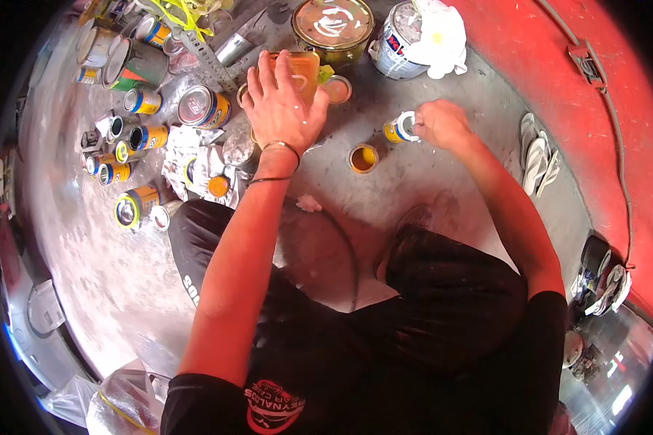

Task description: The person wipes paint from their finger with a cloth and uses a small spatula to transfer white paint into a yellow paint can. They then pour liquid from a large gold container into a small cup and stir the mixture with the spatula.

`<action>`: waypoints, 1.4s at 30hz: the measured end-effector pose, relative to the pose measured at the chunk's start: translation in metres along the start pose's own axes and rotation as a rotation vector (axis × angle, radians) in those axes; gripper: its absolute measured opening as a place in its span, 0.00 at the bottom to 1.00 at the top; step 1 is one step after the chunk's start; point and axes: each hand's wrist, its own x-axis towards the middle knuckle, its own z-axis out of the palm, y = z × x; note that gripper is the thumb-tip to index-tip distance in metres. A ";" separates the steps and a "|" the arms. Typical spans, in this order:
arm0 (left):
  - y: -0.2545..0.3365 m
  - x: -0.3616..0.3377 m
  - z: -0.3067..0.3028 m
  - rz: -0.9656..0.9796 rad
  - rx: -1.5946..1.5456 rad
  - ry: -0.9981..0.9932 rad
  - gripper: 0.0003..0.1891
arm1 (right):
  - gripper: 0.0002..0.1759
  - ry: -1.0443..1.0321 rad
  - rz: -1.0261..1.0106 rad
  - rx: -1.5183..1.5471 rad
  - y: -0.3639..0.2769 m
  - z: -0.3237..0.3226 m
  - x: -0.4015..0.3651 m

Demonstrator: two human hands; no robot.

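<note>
My left hand lies with its fingers stretched out over an amber-topped rectangular can, and hides much of it. My right hand is closed at the rim of a small yellow-and-blue labelled paint can with white around its mouth. What its fingers hold, if anything, is hidden. Between my hands stands an open container of amber liquid. A small round tin sits just right of my left hand.
Several paint cans crowd the floor to the left, near a stained cloth. A large round tin and a white bucket with a white rag stand at the back. Flip-flops and a cable lie at right.
</note>
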 end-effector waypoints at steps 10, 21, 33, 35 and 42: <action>-0.002 0.000 0.006 0.040 -0.014 0.067 0.47 | 0.13 -0.012 0.096 0.242 0.001 0.003 -0.014; 0.041 -0.132 -0.029 0.442 -0.630 -0.272 0.31 | 0.14 0.058 0.184 0.346 0.000 0.009 -0.019; 0.029 -0.184 0.103 -0.272 -0.260 -0.595 0.59 | 0.13 0.241 0.007 -0.042 -0.005 0.009 -0.027; 0.035 -0.180 0.099 -0.256 -0.236 -0.626 0.60 | 0.12 0.119 0.035 0.034 -0.013 0.000 -0.031; 0.026 -0.171 0.114 -0.176 -0.322 -0.641 0.57 | 0.12 0.301 0.014 0.266 0.008 0.019 -0.025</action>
